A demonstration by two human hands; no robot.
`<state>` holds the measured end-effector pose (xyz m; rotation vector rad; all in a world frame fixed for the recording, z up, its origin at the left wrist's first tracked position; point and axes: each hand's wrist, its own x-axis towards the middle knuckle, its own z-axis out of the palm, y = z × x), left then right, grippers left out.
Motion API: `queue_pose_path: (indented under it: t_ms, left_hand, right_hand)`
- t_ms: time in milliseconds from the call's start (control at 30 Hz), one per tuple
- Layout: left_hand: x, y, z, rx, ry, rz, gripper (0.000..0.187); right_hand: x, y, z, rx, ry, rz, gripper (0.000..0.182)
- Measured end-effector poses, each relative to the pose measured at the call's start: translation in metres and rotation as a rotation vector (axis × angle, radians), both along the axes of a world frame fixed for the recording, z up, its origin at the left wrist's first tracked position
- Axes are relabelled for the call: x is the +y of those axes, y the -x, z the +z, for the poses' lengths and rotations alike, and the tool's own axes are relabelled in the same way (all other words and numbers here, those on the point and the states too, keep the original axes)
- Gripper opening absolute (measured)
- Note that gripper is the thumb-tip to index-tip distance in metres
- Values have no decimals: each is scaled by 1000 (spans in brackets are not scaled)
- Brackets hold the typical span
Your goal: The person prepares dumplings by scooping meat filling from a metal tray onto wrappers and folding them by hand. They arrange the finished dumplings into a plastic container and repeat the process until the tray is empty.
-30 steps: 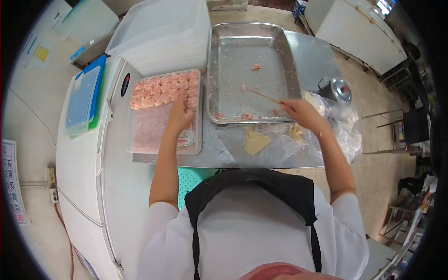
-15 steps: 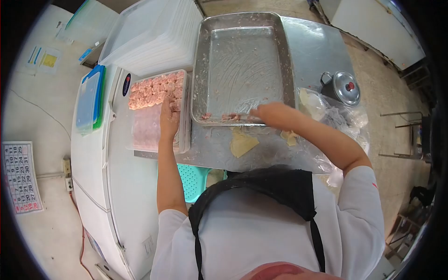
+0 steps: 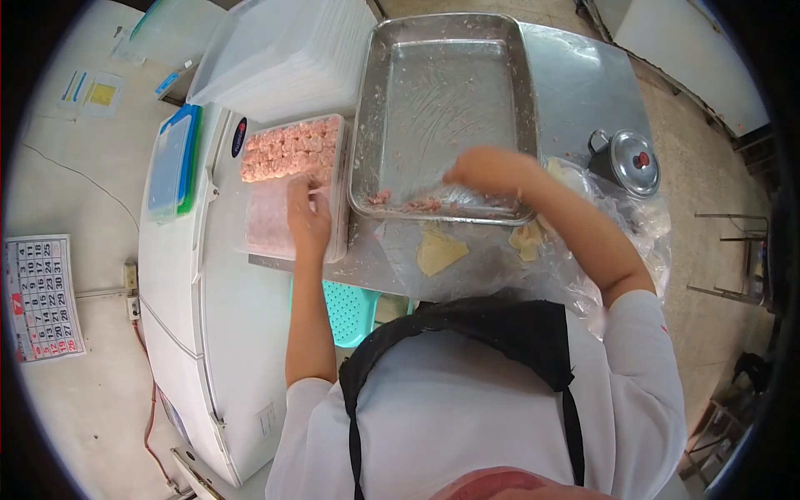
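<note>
Stainless steel forms the large rectangular tray set at the far middle of the metal-topped table; its floor is smeared, and a few scraps of pink minced filling are gathered along its near wall. The right hand is held over that near edge, its fingers bunched narrowly above the scraps; whether anything is pinched in that grip cannot be told. To the left of the tray, a clear plastic rectangular container is seen, its far half packed with rows of pink filled dumplings and its near half bare. The left hand is laid on the container's near right part, fingers curled loosely over its edge with a thin pale stick showing at the fingertips; the grip looks closed, though what exactly is held cannot be made out. Pale yellow dough wrappers are spread on a clear plastic sheet just in front of the tray. A small lidded metal pot is stood at the right, and a stack of translucent white plastic lids is piled at the far left.
</note>
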<state>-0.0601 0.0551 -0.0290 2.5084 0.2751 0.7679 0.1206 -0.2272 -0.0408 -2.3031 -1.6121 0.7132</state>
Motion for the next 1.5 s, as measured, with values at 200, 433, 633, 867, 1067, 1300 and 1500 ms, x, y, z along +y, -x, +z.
queue_pose_path:
  t_ms: [200, 433, 633, 867, 1067, 1300, 1500]
  left_hand:
    - [-98, 36, -38, 224, 139, -653, 28]
    - [-101, 30, -79, 269, 115, -709, 36]
    - [-85, 22, -58, 264, 332, -784, 20]
    - [-68, 18, -43, 230, 400, -887, 17]
    - [-80, 20, -55, 210, 345, -956, 18]
    - [-86, 26, -79, 283, 219, -821, 15]
    - [-79, 36, -68, 167, 309, -641, 21]
  right_hand:
    - [23, -23, -36, -177, -73, -363, 27]
    - [-38, -12, 13, -284, -20, -99, 29]
    - [-38, 43, 16, -199, 161, -148, 31]
    - [-67, 20, 45, -537, 393, -443, 20]
    - [-49, 62, 75, -408, 403, -229, 13]
    - [-31, 91, 44, -358, 279, -270, 13]
    - [-48, 41, 28, -450, 38, -214, 16]
